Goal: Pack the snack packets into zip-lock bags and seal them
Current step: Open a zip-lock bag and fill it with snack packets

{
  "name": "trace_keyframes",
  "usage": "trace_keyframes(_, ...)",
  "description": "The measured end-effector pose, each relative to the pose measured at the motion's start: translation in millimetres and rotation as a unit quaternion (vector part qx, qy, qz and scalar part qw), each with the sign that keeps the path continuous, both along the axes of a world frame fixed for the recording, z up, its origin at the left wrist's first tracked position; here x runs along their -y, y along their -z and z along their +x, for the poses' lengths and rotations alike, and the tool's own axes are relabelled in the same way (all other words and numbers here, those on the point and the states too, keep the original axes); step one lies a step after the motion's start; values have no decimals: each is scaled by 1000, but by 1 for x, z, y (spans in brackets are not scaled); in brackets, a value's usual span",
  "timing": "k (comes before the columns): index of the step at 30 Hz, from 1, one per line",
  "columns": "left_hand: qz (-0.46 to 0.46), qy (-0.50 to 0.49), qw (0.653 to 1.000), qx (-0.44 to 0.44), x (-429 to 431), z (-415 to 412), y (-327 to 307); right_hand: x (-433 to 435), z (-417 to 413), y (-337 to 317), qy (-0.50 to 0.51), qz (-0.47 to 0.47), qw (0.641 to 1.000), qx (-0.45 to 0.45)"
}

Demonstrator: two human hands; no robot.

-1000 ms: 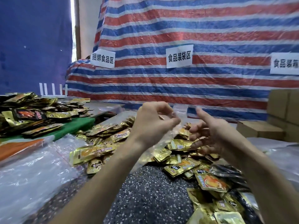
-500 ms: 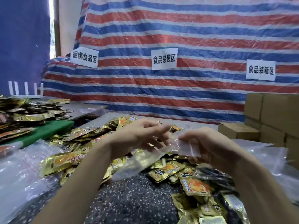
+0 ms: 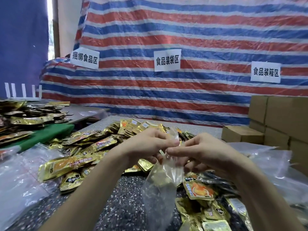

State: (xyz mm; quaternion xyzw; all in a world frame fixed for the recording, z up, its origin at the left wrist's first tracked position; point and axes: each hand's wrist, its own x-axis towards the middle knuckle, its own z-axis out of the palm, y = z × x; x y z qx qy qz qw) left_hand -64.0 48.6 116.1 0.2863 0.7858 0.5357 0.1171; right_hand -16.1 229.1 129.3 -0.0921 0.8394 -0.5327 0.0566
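A clear zip-lock bag [image 3: 160,189] hangs in front of me above the speckled table [image 3: 120,202]. My left hand [image 3: 146,145] and my right hand [image 3: 203,150] meet at its top and both pinch its mouth with thumb and fingertips. The bag looks empty and droops downward. Gold snack packets [image 3: 93,147] lie heaped across the table behind and beside my hands. More packets, one with an orange picture [image 3: 199,190], lie at the lower right.
Clear plastic bags [image 3: 21,177] lie in a pile at the left, more plastic [image 3: 273,165] at the right. Cardboard boxes [image 3: 281,120] are stacked at the right. A second heap of packets [image 3: 25,117] sits on a green-edged table far left. A striped tarp [image 3: 183,39] hangs behind.
My hands have come closer together at the bag's top. The bag, held slanting to the left half a second ago, now hangs straight down between them.
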Motion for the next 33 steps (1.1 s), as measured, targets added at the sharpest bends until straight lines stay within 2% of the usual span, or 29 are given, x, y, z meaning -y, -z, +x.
trace_keyframes(5, -6, -6, 1000, 11, -1, -1, 2, -6, 1, -4, 31, -33, 999, 17)
trace_keyframes(10, -40, -5, 999, -2, -1, 2, -1, -6, 4, -5, 18, -58, 997, 37)
trace_keyframes(14, -3, -29, 999, -35, 3, 3, -5, -8, 3, -7, 37, -67, 997, 10)
trace_keyframes(18, -32, 45, 998, -18, -3, 10, -4, -1, 3, -4, 25, -49, 998, -17)
trace_keyframes(21, -10, 82, 997, 9, -4, 12, -3, 0, 3, -4, 13, -31, 999, -36)
trace_keyframes(25, 23, 90, 994, 57, 1, 6, -5, -4, 2, -4, -11, -30, 999, -39)
trace_keyframes(33, 19, 122, 990, 64, 9, 5, -10, -1, 2, -4, -92, -51, 994, -18)
